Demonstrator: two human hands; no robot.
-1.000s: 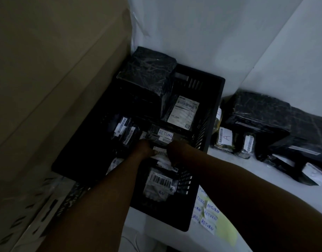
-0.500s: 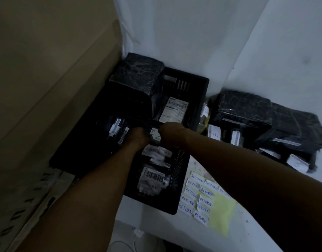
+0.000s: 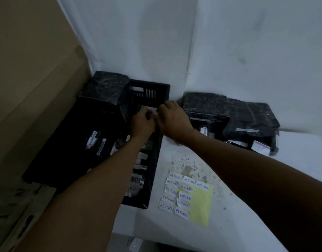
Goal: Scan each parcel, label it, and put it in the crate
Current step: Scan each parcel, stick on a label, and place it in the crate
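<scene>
Left hand (image 3: 143, 122): my fingers are curled down onto a parcel (image 3: 149, 108) at the far right of the crate (image 3: 153, 166); whether they truly grip it or only press on it, I cannot tell in this dim light.
Right hand (image 3: 173, 118): it sits just beside my left, over the crate's right wall, fingers bent toward the same parcel's white label; the fingertips are hidden, so I cannot tell whether they pinch anything.
Crate: black, slotted, against the cardboard box (image 3: 34, 79), already holding several labelled parcels.
Waiting parcels (image 3: 229, 113): black wrapped bundles against the wall, right of the crate, well apart from my hands.
Return stickers (image 3: 180, 195): handwritten slips on a yellow sheet (image 3: 202, 206) on the table, near the crate's front corner.
Step in hand: I judge I am settling this parcel among the others.
Doing it well: lay it flat with the label up, tuck it into the free gap by the far wall, and avoid knocking the tall bundle (image 3: 105, 88) standing in the crate's back-left corner.
</scene>
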